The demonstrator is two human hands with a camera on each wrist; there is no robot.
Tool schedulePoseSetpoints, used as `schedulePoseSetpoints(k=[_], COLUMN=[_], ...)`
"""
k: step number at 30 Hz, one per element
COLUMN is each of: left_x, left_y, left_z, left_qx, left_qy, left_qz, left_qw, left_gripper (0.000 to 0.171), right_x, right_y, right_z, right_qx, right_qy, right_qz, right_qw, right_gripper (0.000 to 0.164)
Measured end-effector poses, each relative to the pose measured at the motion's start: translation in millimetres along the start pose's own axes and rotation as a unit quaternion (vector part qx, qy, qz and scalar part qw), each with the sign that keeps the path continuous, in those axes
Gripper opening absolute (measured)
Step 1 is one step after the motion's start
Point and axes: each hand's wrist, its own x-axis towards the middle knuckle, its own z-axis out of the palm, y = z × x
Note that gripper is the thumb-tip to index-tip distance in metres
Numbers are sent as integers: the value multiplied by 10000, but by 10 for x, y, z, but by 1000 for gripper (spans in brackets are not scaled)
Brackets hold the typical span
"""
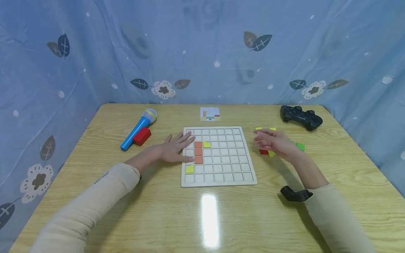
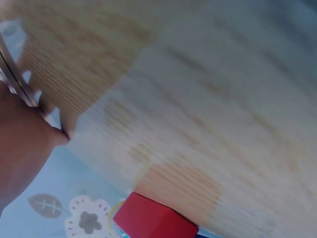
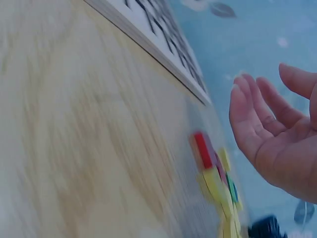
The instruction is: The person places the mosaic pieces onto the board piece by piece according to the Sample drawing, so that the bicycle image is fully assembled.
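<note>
A white grid board (image 1: 219, 183) lies flat on the table. Three orange square pieces (image 1: 198, 151) form a column on it, with one yellow piece (image 1: 206, 144) beside the top one and another yellow piece (image 1: 189, 169) lower left. My left hand (image 1: 174, 150) rests across the board's left edge, fingers spread. To the right of the board my right hand (image 1: 278, 144) is held over loose red, yellow and green pieces (image 3: 213, 183), partly hiding them in the head view. Its fingers are relaxed and hold nothing; the right wrist view shows it raised above the pieces.
A blue toy microphone (image 1: 134, 135) and a red block (image 1: 142, 136) lie left of the board. Behind it is a small picture card (image 1: 210, 114). A black game controller (image 1: 302, 117) sits at the back right, and a patterned blue curtain (image 1: 202, 52) encloses the table.
</note>
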Motion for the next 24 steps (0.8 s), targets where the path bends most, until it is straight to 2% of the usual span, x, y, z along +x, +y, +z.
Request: schedulePoseSetpoints(k=[4, 9, 12, 16, 20, 24], left_x=[5, 3, -8, -6, 5, 15], left_y=[-11, -21, -19, -15, -11, -4], left_z=[3, 10, 3, -2, -3, 3], left_qx=[-6, 13, 17, 12, 69, 81], left_qy=[-6, 3, 1, 12, 14, -4], left_qz=[-13, -68, -89, -49, -44, -72], left_qw=[10000, 10000, 10000, 10000, 10000, 9999], left_gripper=[90, 91, 91, 91, 91, 91], right_x=[-102, -197, -260, -348, -394, -415], right_y=[19, 23, 13, 16, 53, 83], right_z=[-212, -452, -580, -723, -800, -794], right_qx=[257, 112, -475, -1447, -1956, -2282], right_qy=[196, 382, 467, 525, 392, 203], right_qz=[-85, 117, 244, 373, 565, 630], right_qw=[9994, 9991, 9975, 9874, 9783, 9714], right_gripper=[59, 67, 69, 68, 65, 63])
